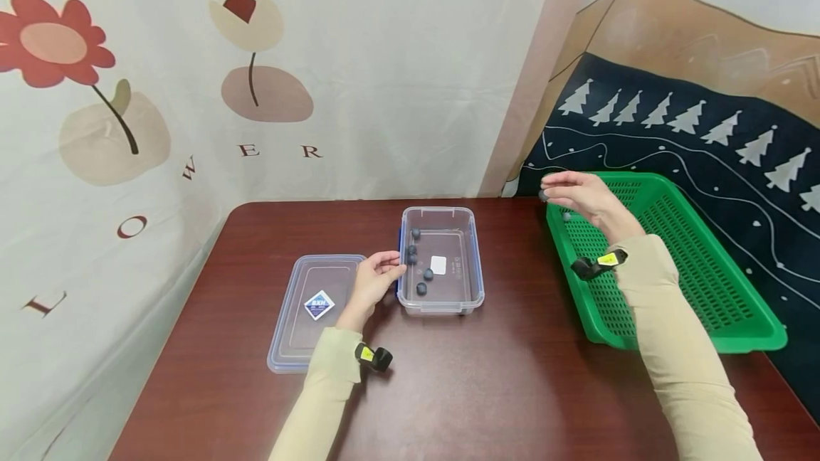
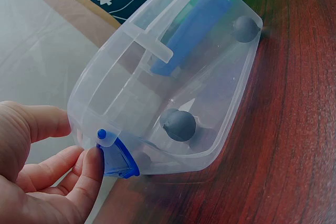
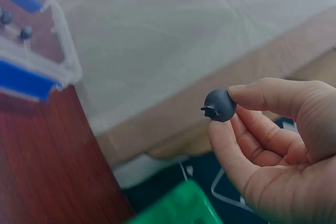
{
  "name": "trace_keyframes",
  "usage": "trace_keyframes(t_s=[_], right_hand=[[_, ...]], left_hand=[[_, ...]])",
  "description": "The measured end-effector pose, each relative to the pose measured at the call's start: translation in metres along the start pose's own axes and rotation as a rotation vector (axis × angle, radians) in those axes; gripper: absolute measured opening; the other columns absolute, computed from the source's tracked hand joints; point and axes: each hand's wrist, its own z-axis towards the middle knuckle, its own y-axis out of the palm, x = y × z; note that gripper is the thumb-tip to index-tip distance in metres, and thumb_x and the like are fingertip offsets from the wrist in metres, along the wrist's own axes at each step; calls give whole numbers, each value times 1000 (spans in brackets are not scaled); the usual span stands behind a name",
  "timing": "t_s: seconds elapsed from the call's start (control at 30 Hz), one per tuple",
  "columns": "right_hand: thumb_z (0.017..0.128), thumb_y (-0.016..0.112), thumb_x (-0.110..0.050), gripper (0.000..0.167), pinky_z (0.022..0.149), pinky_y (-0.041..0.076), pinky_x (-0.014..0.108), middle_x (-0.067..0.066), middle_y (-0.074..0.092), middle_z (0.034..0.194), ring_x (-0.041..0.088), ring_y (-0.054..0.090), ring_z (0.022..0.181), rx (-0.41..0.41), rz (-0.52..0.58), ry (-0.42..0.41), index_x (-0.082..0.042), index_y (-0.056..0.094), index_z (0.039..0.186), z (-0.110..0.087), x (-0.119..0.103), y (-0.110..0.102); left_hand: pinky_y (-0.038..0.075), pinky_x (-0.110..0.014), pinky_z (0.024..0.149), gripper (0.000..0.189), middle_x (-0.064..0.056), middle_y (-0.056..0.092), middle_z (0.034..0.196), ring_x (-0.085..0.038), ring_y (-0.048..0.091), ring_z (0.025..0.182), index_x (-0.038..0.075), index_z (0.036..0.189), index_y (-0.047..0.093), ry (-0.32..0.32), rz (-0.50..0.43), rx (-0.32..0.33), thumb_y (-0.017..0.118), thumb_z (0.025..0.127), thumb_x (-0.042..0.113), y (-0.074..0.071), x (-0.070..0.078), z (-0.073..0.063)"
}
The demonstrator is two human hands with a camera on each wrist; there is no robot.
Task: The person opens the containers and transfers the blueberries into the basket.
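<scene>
My right hand [image 1: 586, 199] pinches a blueberry [image 3: 220, 105] between thumb and fingertips, with its crown showing in the right wrist view. That hand is raised over the left far corner of a green basket [image 1: 717, 344]. At the middle of the table, my left hand [image 1: 373, 282] holds the left side of a clear plastic box [image 1: 442, 306], with its fingers at the blue latch [image 2: 116, 158]. Several blueberries [image 1: 421, 289] lie inside the box, mostly toward its left side. Another small round berry [image 1: 566, 216] shows in the basket below the right hand.
A clear lid [image 1: 297, 343] with a blue rim and a diamond label lies flat left of the box, partly behind the left hand. The brown table [image 1: 487, 390] ends at a hanging printed cloth [image 1: 384, 77] at the back.
</scene>
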Motion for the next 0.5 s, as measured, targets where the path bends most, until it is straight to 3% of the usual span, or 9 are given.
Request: trace_keyframes(t_s=[0.1,0.5], right_hand=[[87,58,9,22,74,52,19,1,69,88,10,66,82,-3,75,9,-8,71,92,-8,2,-15],[89,61,-4,15,75,51,17,-5,68,92,6,64,87,86,3,62,-15,69,97,-26,20,-62]], left_hand=[[47,-13,65,30,-24,64,99,-3,57,73,-11,108,61,4,1,-4,68,80,-4,0,0,0],[48,-14,65,30,-24,64,98,-3,57,72,-12,108,61,0,-6,-5,68,79,-5,0,-1,0]])
